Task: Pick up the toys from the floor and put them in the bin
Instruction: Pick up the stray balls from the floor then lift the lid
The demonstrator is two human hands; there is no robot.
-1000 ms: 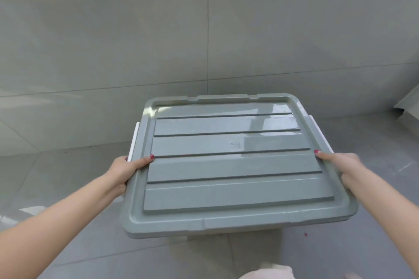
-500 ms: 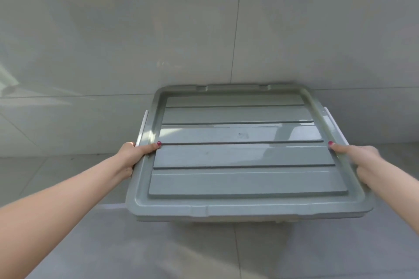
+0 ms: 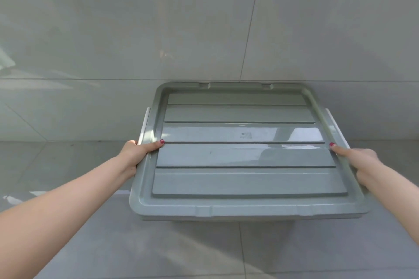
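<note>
A grey plastic bin with its ribbed grey lid (image 3: 244,156) on fills the middle of the view, close to the tiled wall. White side latches (image 3: 144,125) show at both edges. My left hand (image 3: 138,154) grips the lid's left rim, thumb on top. My right hand (image 3: 356,157) grips the right rim the same way. The bin's body is almost hidden under the lid; only a pale strip (image 3: 226,219) shows below the front edge. No toys are in view.
A wall of large pale grey tiles (image 3: 158,41) rises straight behind the bin. Glossy grey floor tiles (image 3: 158,244) spread in front and to both sides.
The view has swung left and downward, so the window ledge left the frame. The bin now sits nearer the wall and lower. Both hands keep the same grip.
</note>
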